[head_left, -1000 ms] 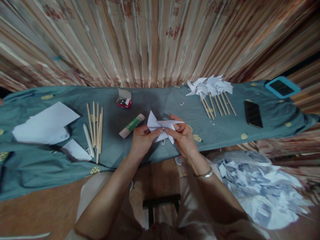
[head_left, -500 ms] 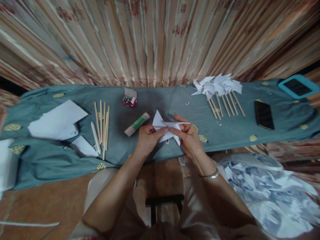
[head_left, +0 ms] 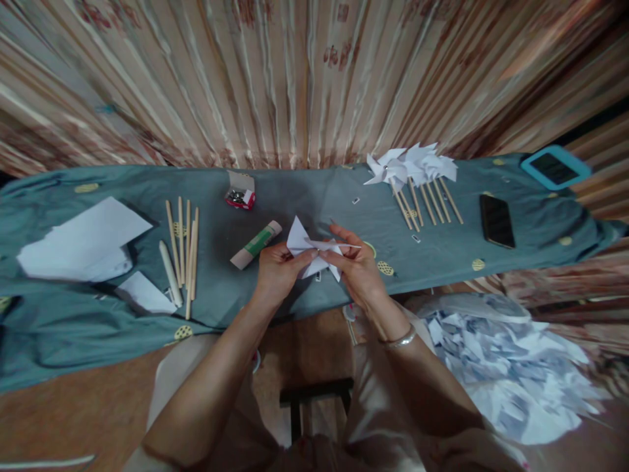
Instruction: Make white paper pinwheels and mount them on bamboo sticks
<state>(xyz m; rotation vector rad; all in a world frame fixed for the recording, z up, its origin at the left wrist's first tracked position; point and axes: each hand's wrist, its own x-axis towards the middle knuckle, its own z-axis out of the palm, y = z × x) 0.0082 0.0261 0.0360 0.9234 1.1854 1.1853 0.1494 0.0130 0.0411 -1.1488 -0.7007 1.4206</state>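
A white folded paper pinwheel is held between both hands above the near edge of the cloth-covered table. My left hand pinches its left side, thumb near the centre. My right hand grips the right side, its thumb also close to the middle and its index finger stretched behind the paper. A small shiny spot shows at the centre between the thumbs. Just left of my left hand lies a glue stick with a green label. Behind it stands an open red and white box of small metal pieces.
Wooden sticks, a white stick-like tool and paper sheets lie left. Pinwheels on sticks, a phone and a blue-framed device are right. A bag of paper scraps sits below right.
The whole view has shifted, so the table items appear farther left. Both hands keep hold of the paper pinwheel, with their grip almost the same.
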